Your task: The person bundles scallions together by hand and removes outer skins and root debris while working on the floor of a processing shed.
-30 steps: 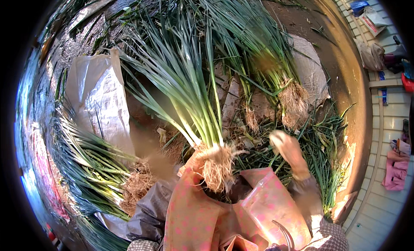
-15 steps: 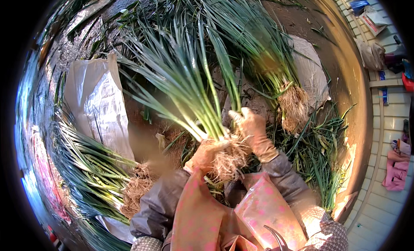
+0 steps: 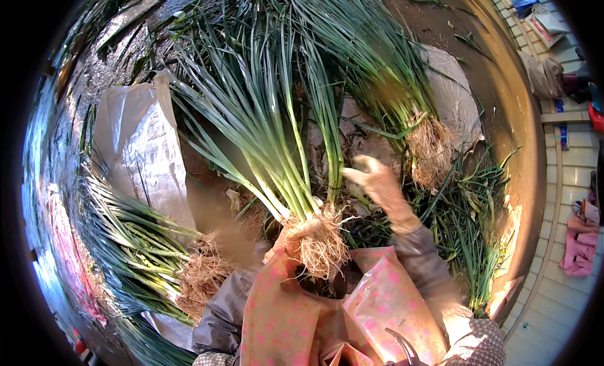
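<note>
A bunch of green onions (image 3: pixel 286 177) stands in front of me, its long leaves fanning away and its pale hairy roots toward my lap. My gloved left hand (image 3: pixel 292 232) is wrapped round it from the left, just above the roots; most of that hand is hidden. To the right of the stems, my gloved right hand (image 3: pixel 380 186) is raised with thumb and fingers apart, holding nothing. It is a little blurred and close beside the rightmost stalks, apart from them. A pink-spotted plastic apron (image 3: pixel 283 322) covers my lap below the roots.
A larger green onion bundle (image 3: pixel 390 95) lies at the far right on pale sheeting (image 3: pixel 456 95). Another bundle (image 3: pixel 151 259) lies at the left beside a whitish plastic sheet (image 3: pixel 151 146). Loose leaves (image 3: pixel 462 234) are heaped at the right, near a wall (image 3: pixel 531 171).
My right hand has let go of a stalk and moved slightly right, away from the bunch. The bunch, in my left hand, has come a little lower and nearer my lap.
</note>
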`<control>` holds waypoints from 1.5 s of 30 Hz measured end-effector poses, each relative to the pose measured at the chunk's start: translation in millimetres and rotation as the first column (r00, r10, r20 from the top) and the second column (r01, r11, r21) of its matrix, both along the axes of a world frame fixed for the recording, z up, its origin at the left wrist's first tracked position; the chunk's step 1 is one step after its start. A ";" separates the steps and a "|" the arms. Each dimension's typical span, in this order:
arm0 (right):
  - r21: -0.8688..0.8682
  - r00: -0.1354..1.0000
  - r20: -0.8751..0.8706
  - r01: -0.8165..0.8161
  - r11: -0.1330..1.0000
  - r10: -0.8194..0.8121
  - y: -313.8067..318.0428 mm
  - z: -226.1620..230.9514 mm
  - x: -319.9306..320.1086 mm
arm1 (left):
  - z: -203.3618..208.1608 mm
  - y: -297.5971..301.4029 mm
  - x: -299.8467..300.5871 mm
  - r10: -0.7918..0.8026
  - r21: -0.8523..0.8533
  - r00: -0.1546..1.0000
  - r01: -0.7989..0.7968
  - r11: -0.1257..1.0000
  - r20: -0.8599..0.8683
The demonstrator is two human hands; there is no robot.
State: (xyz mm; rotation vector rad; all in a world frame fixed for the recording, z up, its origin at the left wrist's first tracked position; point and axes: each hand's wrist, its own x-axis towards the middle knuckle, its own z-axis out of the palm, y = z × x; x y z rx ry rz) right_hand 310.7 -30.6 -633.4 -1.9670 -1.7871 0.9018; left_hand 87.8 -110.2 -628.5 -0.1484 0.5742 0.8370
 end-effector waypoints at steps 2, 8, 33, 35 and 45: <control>-0.360 0.995 0.036 -0.072 0.930 0.091 34.1 -16.8 -33.0 | -5.9 -6.5 -1.1 -0.021 -0.040 0.998 0.019 0.999 -0.054; 0.361 0.859 0.510 -0.174 0.916 -0.038 9.3 -53.7 -29.5 | -3.0 -1.6 3.6 0.078 0.081 0.975 -0.062 0.995 -0.208; -0.649 -0.042 -0.761 0.055 0.759 -0.647 -3.5 -14.9 -65.2 | -25.9 -3.9 -29.8 -0.092 0.032 0.982 0.098 0.995 -0.164; -0.550 0.331 -0.772 0.080 0.831 -0.543 -41.2 1.8 -48.8 | -6.0 10.4 -22.9 -0.072 -0.045 0.996 0.070 0.997 -0.057; -0.731 0.904 0.116 -0.204 0.651 0.412 -115.1 53.6 31.0 | 41.8 26.8 -10.5 0.180 -0.020 0.981 -0.179 0.984 0.070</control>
